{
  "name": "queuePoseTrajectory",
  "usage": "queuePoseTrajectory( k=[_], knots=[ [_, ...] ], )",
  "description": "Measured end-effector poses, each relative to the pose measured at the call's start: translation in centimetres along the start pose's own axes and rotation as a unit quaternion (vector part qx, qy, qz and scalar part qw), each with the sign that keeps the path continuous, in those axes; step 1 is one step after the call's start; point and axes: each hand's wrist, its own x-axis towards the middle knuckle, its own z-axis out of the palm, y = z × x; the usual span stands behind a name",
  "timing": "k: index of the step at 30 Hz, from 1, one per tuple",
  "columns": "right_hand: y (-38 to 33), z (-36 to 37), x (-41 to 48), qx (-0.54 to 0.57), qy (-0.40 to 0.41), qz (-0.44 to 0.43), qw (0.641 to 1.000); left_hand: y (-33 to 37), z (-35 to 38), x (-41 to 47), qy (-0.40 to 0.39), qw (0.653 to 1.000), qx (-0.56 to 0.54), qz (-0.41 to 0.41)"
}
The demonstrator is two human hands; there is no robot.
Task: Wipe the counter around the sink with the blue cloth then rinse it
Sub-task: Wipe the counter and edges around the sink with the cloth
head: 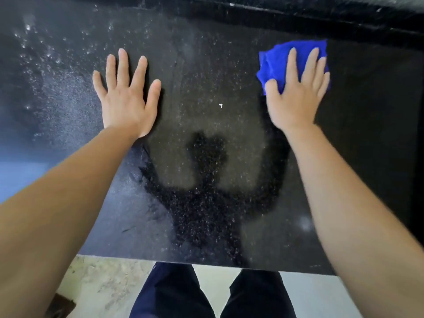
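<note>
The black speckled counter (206, 88) fills most of the view. My right hand (298, 92) lies flat on the bunched blue cloth (277, 58) at the far right of the counter, pressing it down; the cloth sticks out past my fingers and thumb. My left hand (126, 97) rests flat on the bare counter to the left, fingers spread, holding nothing. The sink is out of view.
Water droplets (41, 51) dot the counter at the far left. A small white speck (220, 105) lies between my hands. A raised black ledge (298, 17) runs along the back. The counter's front edge (183, 260) is just ahead of my legs, with pale floor below.
</note>
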Motion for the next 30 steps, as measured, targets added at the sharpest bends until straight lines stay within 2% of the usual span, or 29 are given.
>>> queuePoseTrajectory(
  k=[2,5,8,12,16,21,24,27,30],
  knots=[
    [-2.2,0.8,-5.3,-0.005,0.004,-0.036,0.999,0.1,-0.1,-0.1,0.002,1.0,-0.002,-0.003],
    [-4.0,1.4,-16.1,0.025,-0.049,-0.172,0.983,0.3,-0.2,-0.6,0.019,1.0,-0.01,0.004],
    [-2.4,0.8,-24.0,0.036,-0.131,-0.32,0.938,0.8,-0.4,-3.8,0.066,0.997,-0.046,-0.013],
    [2.9,-0.8,-26.1,-0.016,-0.19,-0.44,0.877,-0.2,-0.2,-12.2,0.068,0.991,-0.088,-0.07],
    [3.2,-0.9,-25.2,-0.037,-0.191,-0.475,0.858,-4.2,1.2,-21.2,0.052,0.982,-0.073,-0.166],
    [-4.9,1.1,-24.7,-0.02,-0.171,-0.493,0.853,-8.3,1.5,-27.9,0.047,0.953,-0.089,-0.286],
    [-13.9,3.5,-24.2,0.002,-0.14,-0.518,0.844,-10.0,1.3,-29.7,0.035,0.956,-0.086,-0.277],
    [-21.5,5.5,-24.1,0.012,-0.128,-0.517,0.846,-11.3,1.0,-30.0,0.063,0.964,-0.086,-0.243],
    [-22.0,5.8,-24.4,0.005,-0.12,-0.524,0.843,-11.9,1.3,-29.9,0.088,0.97,-0.054,-0.218]
  ],
)
